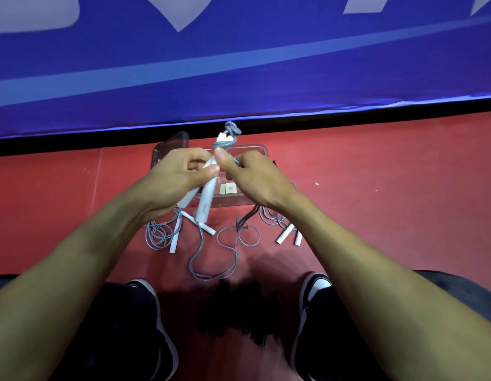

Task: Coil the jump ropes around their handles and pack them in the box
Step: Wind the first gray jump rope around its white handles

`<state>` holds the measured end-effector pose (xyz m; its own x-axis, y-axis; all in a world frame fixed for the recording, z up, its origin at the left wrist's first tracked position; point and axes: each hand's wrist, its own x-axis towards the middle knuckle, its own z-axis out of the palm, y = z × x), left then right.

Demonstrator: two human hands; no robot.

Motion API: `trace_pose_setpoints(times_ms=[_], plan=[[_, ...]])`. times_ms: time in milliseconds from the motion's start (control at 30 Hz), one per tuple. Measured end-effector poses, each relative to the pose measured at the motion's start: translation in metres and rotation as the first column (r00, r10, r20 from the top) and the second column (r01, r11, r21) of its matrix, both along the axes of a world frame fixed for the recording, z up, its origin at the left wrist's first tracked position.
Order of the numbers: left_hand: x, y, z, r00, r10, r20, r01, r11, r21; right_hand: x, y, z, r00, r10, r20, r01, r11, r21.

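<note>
My left hand (178, 178) grips two white jump rope handles (204, 202) held together, tilted up and away from me. Grey cord (225, 144) is wound a few turns around their upper ends. My right hand (252, 174) pinches that cord beside the handles. The rest of the cord (227, 259) hangs down and loops loosely on the red floor. A clear plastic box (252, 148) sits on the floor behind my hands, partly hidden by them. Another grey rope with white handles (163, 235) lies at the left, a third (282, 229) at the right.
A blue banner (238, 64) runs along a dark strip at the far edge of the floor. The box's clear lid (172, 144) leans at its left. My two dark shoes (153, 306) stand near the bottom, with a black tangled cord (238, 312) between them.
</note>
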<state>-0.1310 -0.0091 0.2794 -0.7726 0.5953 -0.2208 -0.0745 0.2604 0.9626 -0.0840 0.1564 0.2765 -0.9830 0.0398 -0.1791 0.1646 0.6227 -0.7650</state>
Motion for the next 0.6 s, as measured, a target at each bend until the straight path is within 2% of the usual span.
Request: trace_pose_setpoints(times_ms=[133,167,300,400,600], plan=[[-0.002,-0.003,-0.001,0.955,0.03,-0.295,-0.1,0.969,-0.225,0.001,0.002,0.001,0.999,0.043,0.003,-0.043,0.997,-0.058],[-0.003,-0.003,-0.001,0.948,0.034,-0.315,-0.112,0.966,-0.232,0.001,0.002,0.002,0.999,0.047,-0.013,-0.048,0.996,-0.075],[-0.002,-0.005,0.005,0.97,-0.01,-0.242,-0.053,0.966,-0.253,-0.001,0.002,0.004,0.995,0.062,-0.077,-0.073,0.987,-0.142],[0.001,-0.002,0.002,0.983,-0.003,-0.185,-0.038,0.975,-0.218,-0.002,0.001,0.001,0.995,0.052,-0.085,-0.061,0.993,-0.102],[0.011,0.005,-0.002,0.908,-0.091,-0.41,-0.105,0.897,-0.43,-0.001,-0.001,0.001,0.991,-0.016,-0.131,0.015,1.0,-0.009]])
